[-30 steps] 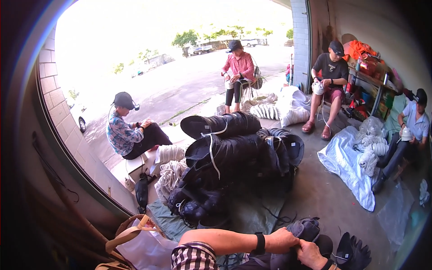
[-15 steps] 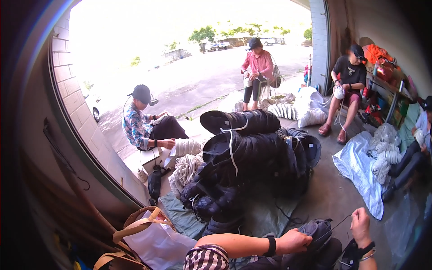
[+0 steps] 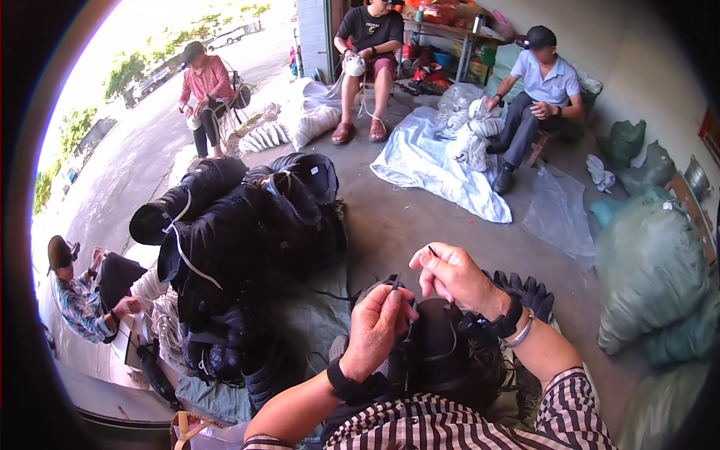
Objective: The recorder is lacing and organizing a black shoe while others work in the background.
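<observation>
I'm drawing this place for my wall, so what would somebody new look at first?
Probably the big heap of black bundles, left of the middle. Next might come the left hand, low in the middle, pinching something small and dark, with the right hand raised beside it. The fat green sack near the right edge stands out too.

Wearer's hands (image 3: 381, 321): two; silver bracelet (image 3: 520, 331): one; co-workers (image 3: 549, 94): four.
</observation>
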`<state>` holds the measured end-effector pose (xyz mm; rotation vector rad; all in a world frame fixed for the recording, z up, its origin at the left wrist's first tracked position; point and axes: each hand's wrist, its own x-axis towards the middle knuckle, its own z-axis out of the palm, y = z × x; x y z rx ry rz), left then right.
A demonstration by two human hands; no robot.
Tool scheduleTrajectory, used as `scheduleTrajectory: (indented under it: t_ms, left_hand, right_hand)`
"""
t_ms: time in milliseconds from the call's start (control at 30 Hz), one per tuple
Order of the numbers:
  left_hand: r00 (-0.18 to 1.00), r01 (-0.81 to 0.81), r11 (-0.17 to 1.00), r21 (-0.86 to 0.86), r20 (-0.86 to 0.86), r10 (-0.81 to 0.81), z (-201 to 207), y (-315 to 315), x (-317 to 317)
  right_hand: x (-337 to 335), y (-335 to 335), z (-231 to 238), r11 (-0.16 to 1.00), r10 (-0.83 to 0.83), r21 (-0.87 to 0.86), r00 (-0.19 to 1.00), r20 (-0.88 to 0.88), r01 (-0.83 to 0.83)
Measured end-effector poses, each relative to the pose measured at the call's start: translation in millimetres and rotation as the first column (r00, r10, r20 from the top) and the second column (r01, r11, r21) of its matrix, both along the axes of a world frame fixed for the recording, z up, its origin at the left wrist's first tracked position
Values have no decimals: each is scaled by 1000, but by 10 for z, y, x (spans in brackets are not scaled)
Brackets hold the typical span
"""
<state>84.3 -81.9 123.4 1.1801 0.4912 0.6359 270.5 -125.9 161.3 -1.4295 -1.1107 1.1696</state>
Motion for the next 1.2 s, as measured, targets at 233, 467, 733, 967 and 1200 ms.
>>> scheduleTrajectory:
  t_ms: [233,467,733,967,1200]
  left_hand:
    - [990,-138,984,109,35,134,-47,-105,118]
    - [901,-224,794,565,-190,389,-184,2,167]
    - [781,265,543,796,-508,363,-613,-165,-396]
    - [744,349,512,785,-564,358,-623,-196,-471]
    - [730,386,482,786,-580,361,-582,-187,-418]
  right_hand:
    - [-259,-135,-226,994,99,62,978,-182,-89]
    - [-393,7,-346,972,-24,203,915,-404,115]
    - [-102,64,-506,976,-191,-50,729,-657,211]
    - [2010,-316,217,668,-622,150,657,-427,729]
    - [3938,-2340,2342,326,-303,281,381,-873,903]
